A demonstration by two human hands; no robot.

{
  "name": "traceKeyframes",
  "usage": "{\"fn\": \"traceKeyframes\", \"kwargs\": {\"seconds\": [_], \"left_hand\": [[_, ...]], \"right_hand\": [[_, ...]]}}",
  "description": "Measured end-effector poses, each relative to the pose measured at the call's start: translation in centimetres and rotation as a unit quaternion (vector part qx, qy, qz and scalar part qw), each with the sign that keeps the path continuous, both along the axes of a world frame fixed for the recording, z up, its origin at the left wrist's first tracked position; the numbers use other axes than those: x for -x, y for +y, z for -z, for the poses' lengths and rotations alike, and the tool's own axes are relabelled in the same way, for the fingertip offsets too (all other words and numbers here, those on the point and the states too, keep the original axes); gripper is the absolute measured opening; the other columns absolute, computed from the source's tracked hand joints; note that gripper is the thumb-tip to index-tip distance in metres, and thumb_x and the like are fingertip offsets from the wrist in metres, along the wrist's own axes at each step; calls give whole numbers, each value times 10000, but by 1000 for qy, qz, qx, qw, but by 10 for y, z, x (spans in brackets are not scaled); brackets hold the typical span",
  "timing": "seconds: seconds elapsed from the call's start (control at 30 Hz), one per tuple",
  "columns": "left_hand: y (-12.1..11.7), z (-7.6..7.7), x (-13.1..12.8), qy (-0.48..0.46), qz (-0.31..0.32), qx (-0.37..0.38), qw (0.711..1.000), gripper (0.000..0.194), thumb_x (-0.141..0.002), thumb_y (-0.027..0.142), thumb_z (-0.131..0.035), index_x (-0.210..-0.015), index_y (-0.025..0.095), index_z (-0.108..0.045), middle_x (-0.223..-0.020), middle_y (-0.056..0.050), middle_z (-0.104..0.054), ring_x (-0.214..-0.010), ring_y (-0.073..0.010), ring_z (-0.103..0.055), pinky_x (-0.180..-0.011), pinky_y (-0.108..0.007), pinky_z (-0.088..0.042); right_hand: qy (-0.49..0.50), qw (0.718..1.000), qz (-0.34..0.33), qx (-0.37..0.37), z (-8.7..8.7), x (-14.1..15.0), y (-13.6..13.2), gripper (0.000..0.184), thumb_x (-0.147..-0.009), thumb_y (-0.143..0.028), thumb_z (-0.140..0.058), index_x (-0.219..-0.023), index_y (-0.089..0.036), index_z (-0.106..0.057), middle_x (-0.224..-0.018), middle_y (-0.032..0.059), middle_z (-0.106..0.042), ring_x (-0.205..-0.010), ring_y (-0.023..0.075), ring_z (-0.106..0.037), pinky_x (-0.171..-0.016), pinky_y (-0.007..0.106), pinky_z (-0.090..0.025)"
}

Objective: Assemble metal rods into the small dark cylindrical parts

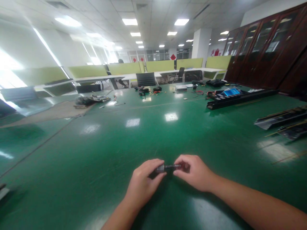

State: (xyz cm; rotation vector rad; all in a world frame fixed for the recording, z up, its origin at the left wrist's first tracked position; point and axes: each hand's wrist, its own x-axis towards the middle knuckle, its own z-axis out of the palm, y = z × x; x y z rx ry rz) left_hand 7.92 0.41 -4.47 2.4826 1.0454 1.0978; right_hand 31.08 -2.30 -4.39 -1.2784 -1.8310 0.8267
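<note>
Between my two hands, just above the green tabletop, is a slim dark rod with a thicker grey cylindrical end (160, 168). Its exact kind is too small and blurred to tell. The thick end sits between the thumb and fingers of my left hand (144, 179). My right hand (195, 172) pinches the thin dark end from the other side. The rod lies roughly level, left to right, and its tips are partly hidden by the fingers.
The green tabletop (110, 147) stretches far ahead. Black channel rails (240, 99) and metal channels (280, 119) lie on the right. Tangled parts (90, 100) rest at the back left, with small black devices (142, 91) at the far edge. Beyond stands an office chair (145, 79).
</note>
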Motion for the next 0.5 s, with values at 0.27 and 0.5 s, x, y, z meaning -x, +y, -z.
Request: {"fn": "traceKeyframes", "kwargs": {"seconds": [0.27, 0.5], "left_hand": [[-1, -2, -1, 9, 7, -14, 1000, 283, -828, 189, -714, -1107, 231, -701, -1065, -57, -746, -976, -209, -714, -892, -333, -606], [4, 1, 2, 10, 8, -11, 1000, 281, -822, 210, -725, -1100, 244, -699, -1060, -41, -747, -973, -200, -715, -902, -336, -604]], "right_hand": [[-17, 999, 9, -28, 1, -1, 3, 57, -806, -223, -721, -848, -193, -745, -728, 2, -686, -655, 147, -583, -607, 247, -415], [-24, 999, 16, -39, -2, -3, 3, 51, -817, -225, -709, -830, -190, -744, -724, 6, -690, -659, 148, -595, -620, 249, -422]]}}
